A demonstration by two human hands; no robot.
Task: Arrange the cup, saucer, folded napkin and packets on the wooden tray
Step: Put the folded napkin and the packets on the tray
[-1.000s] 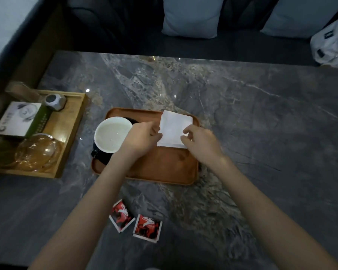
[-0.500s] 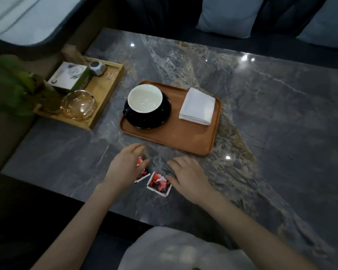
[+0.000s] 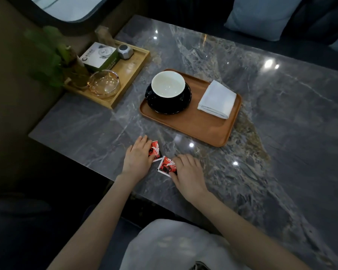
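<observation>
your left hand [image 3: 137, 160] lies flat over the left red packet [image 3: 155, 151] on the grey marble counter [image 3: 261, 114], fingers laid across its left side and thumb near its lower edge; whether that grip is pinching the packet or only resting on it, you cannot tell from here. your right hand [image 3: 188, 172] sits on the right red packet [image 3: 166, 166], fingertips on its right edge and thumb at its lower corner; again the grip looks pressed to the packet, but a true pinch cannot be told. the two packets lie just beside each other, near the counter's front edge and apart from the wooden tray [image 3: 203, 125].

on the tray, the dark saucer [image 3: 185, 103] sits at the left end with the cup [image 3: 168, 84] upright on it, white inside and dark outside. the folded napkin [image 3: 217, 99] lies at the right end, flat, clear of the saucer, with bare wood between them.

at the far left of the counter a lighter bamboo tray [image 3: 129, 71] holds a glass ashtray [image 3: 103, 84], a white and green box [image 3: 101, 56] and a small grey faceted object [image 3: 125, 51]. a green plant [image 3: 53, 57] stands just beside it, blurred. pale cushions [image 3: 261, 14] rest on the seat beyond the counter.
</observation>
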